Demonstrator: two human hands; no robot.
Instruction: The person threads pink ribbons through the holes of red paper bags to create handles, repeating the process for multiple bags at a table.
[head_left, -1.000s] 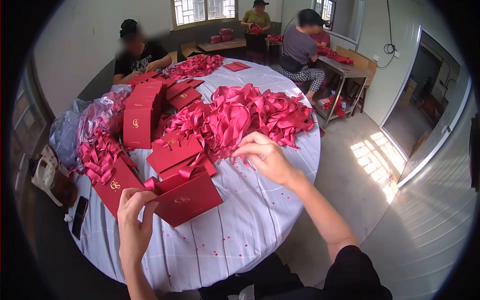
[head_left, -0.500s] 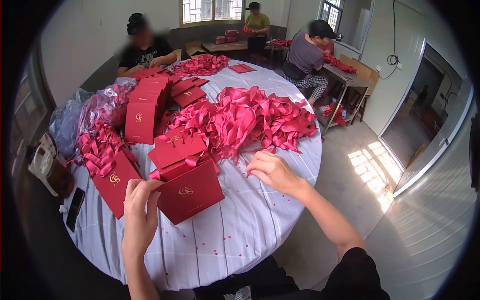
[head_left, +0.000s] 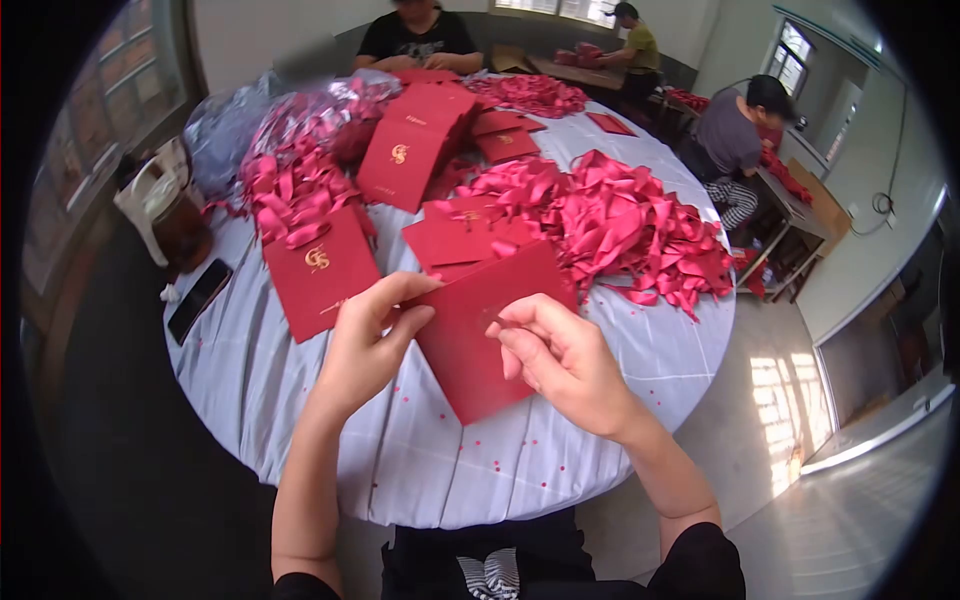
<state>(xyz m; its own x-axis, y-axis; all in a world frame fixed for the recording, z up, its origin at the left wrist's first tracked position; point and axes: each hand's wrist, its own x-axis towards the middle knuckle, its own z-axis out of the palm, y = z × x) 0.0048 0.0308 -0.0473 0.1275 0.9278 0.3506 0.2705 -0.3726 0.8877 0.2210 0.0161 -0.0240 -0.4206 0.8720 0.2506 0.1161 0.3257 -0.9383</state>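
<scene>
A red paper bag (head_left: 470, 365) with flat sides stands tilted near the table's front. My left hand (head_left: 370, 345) has its thumb and fingers closed at the bag's upper left edge. In front of the bag's face is my right hand (head_left: 555, 355), thumb and fingertips pinched together; whatever sits between them is too small to make out. Behind the bag rests another red bag (head_left: 465, 235), partly covered. To the left lies a red bag with a gold logo (head_left: 318, 285). A big heap of red ribbons (head_left: 640, 225) spreads to the right of the bags.
A round table with a white cloth (head_left: 660, 345) carries everything, small red dots scattered at its front. Stacked red bags (head_left: 400, 155), plastic-wrapped ribbons (head_left: 320, 115), a phone (head_left: 200, 300) and a cup (head_left: 178, 225) lie left. A person (head_left: 420, 40) sits opposite; others work behind.
My right hand has moved from the ribbon heap's front edge to the bag's face. My left hand stays at the bag's left edge. The whole view has swung left and down.
</scene>
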